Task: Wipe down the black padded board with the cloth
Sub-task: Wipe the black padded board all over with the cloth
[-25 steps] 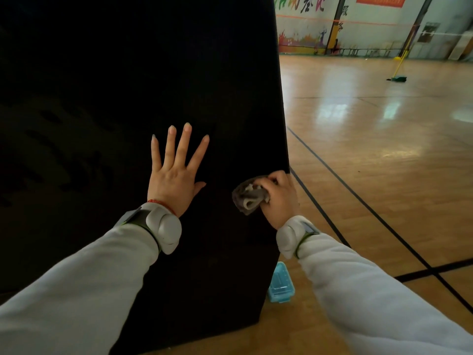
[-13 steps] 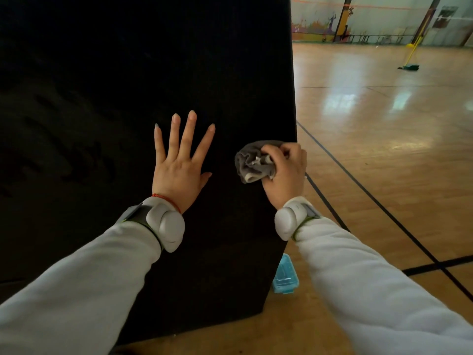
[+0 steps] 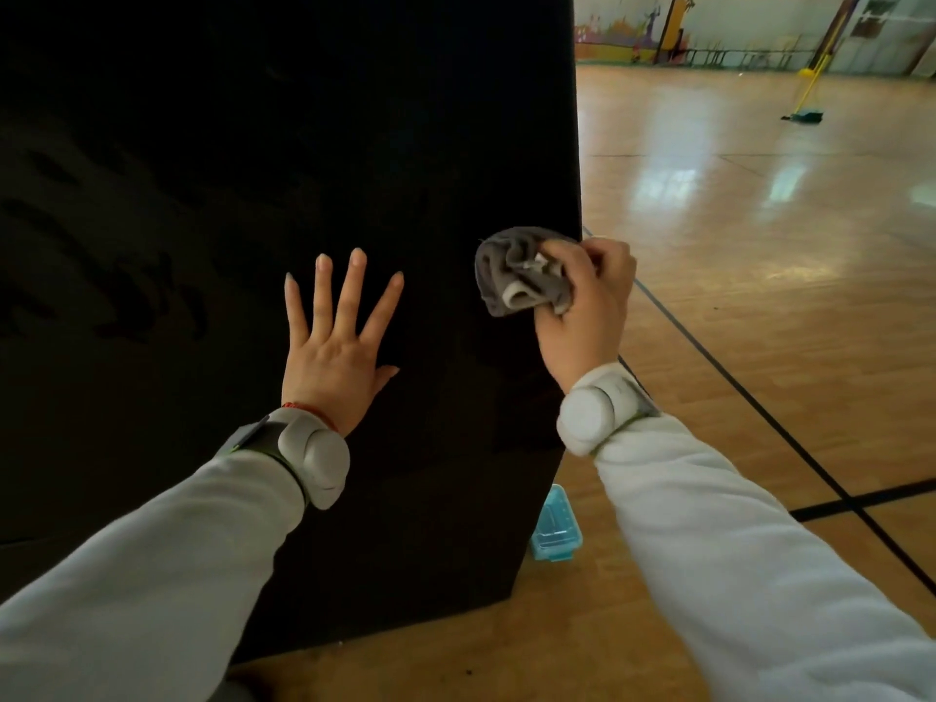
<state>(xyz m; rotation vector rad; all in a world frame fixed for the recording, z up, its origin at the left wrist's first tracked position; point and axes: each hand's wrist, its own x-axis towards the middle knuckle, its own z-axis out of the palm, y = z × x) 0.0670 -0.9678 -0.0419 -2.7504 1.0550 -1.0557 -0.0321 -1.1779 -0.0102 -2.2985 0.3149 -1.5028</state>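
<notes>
A tall black padded board (image 3: 243, 144) stands upright on the wooden floor and fills the left and middle of the view. My left hand (image 3: 337, 347) lies flat against its face with the fingers spread and straight. My right hand (image 3: 587, 306) grips a crumpled grey cloth (image 3: 516, 276) and holds it against the board close to its right edge. Both wrists carry pale grey bands over white sleeves.
A small turquoise plastic box (image 3: 555, 526) lies on the floor at the board's lower right corner. Black court lines (image 3: 759, 412) cross the wooden gym floor (image 3: 759, 235) to the right. Far back, a yellow-handled broom or mop (image 3: 805, 101) stands near a painted wall.
My right hand has carried the cloth upward along the board's right edge. My left hand has stayed flat in the same place on the board.
</notes>
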